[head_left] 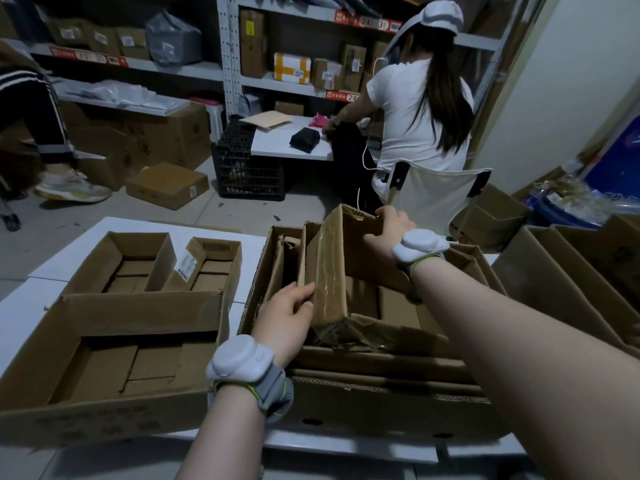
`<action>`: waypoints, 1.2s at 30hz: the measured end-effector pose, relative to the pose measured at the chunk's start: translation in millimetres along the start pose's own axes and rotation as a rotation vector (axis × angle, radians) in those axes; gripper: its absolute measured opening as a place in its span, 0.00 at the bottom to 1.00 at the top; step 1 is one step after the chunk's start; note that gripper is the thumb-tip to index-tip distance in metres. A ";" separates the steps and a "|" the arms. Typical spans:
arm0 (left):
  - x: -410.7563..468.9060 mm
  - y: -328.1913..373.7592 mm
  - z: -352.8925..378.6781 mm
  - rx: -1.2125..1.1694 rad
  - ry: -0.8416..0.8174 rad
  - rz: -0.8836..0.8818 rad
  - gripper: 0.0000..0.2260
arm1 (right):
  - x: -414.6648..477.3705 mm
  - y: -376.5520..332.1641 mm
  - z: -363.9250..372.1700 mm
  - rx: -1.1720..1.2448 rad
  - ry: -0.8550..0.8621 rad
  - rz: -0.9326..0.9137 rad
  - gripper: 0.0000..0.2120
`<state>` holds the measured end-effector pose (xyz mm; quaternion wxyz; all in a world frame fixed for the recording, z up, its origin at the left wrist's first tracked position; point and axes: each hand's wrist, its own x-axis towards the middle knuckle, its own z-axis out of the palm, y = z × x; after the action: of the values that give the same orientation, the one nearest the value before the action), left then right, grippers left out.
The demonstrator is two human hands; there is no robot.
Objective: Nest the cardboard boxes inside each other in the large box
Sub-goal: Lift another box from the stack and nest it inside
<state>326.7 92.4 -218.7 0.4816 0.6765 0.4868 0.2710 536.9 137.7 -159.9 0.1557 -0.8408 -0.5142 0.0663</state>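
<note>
single head-worn wide-angle view, faces forward and down, close over the large box (363, 407) on the white table (138, 225), shelving (230, 64) well behind, frame edges bowed

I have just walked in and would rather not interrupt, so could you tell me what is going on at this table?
A person holds a tape-wrapped brown cardboard box tilted inside the large open corrugated cardboard box. The left hand grips its near lower edge and the right hand grips its far top edge. Other cardboard boxes already stand inside the large box. More open brown boxes sit to the left on the white table.
</note>
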 end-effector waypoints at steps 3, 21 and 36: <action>-10.5 3.8 -3.6 -0.008 0.006 0.016 0.17 | -24.5 -1.5 -7.8 0.137 0.006 -0.045 0.27; -34.9 22.5 4.5 0.101 0.067 0.025 0.22 | -164.1 47.2 5.8 0.153 -0.050 -0.113 0.15; -4.2 44.3 28.8 0.099 0.186 -0.032 0.22 | -152.3 72.9 -7.8 0.010 -0.262 -0.030 0.14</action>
<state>366.8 74.6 -188.9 0.4043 0.6636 0.5529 0.3007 530.2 -29.4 -184.0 0.0925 -0.8163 -0.5423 0.1759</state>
